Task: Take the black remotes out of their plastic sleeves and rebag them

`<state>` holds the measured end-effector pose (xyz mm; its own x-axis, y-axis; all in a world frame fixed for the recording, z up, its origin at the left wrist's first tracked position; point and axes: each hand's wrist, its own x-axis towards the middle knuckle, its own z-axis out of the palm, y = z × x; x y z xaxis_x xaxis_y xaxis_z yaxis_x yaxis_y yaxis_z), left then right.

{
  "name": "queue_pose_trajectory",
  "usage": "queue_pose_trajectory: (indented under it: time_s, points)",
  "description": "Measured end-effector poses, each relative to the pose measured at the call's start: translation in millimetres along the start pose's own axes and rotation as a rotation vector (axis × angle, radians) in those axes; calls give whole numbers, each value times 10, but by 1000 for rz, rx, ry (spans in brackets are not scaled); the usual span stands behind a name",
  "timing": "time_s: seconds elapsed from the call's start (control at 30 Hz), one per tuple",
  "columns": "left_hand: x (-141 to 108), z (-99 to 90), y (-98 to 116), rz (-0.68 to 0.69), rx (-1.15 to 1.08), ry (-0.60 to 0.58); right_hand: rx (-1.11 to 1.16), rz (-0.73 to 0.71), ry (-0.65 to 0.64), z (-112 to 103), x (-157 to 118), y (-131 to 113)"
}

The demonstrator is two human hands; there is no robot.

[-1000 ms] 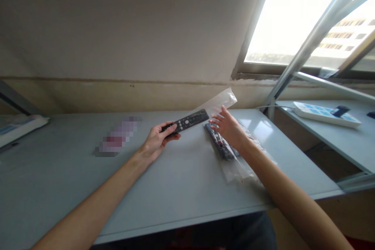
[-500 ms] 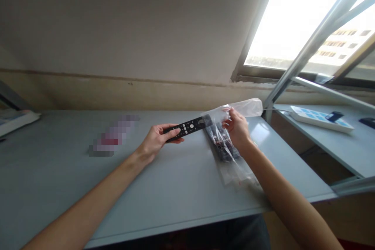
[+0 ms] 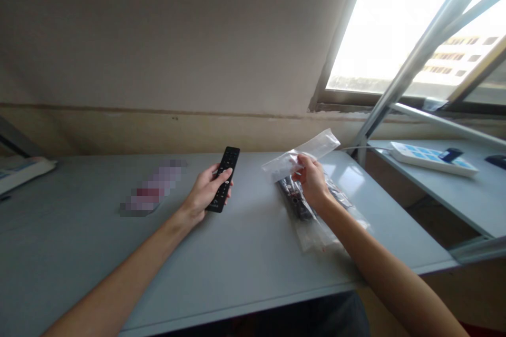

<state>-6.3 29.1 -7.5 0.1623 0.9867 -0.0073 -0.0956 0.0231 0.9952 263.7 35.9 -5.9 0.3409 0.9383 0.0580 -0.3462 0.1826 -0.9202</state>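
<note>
A black remote control [image 3: 228, 160] stands nearly upright in my left hand [image 3: 207, 187], its buttons facing me and my thumb lying across them. My right hand [image 3: 312, 179] pinches a clear plastic sleeve [image 3: 316, 145], which looks flat with nothing inside. Beneath that hand, more dark remotes in clear plastic bags [image 3: 294, 200] lie on the grey desk [image 3: 237, 268]. My right hand and wrist partly hide them, so where one bag ends and another begins is hard to tell.
On the desk to the left lies a blurred-out pinkish item [image 3: 152, 189]. A white power strip [image 3: 430, 159] with a dark plug rests on the neighbouring desk at right. A metal frame post [image 3: 403, 73] rises by the window. Behind the desk stands a wall [image 3: 177, 37].
The remote has come away from the plastic sleeve, moved left and turned from slanting to nearly upright. My right hand keeps the sleeve, now shifted slightly left.
</note>
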Motion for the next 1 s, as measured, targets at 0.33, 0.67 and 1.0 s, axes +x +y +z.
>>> queue_pose_trajectory:
  time_s: [0.33, 0.67, 1.0]
  points:
    - [97, -122, -79, -62, 104, 87, -81, 3, -75, -6, -38, 36]
    - [-63, 68, -1, 22, 154, -15, -172, -8, -171, 6, -85, 38]
    - [-6, 79, -127, 37, 198, -192, -159, -35, -196, -7, -69, 61]
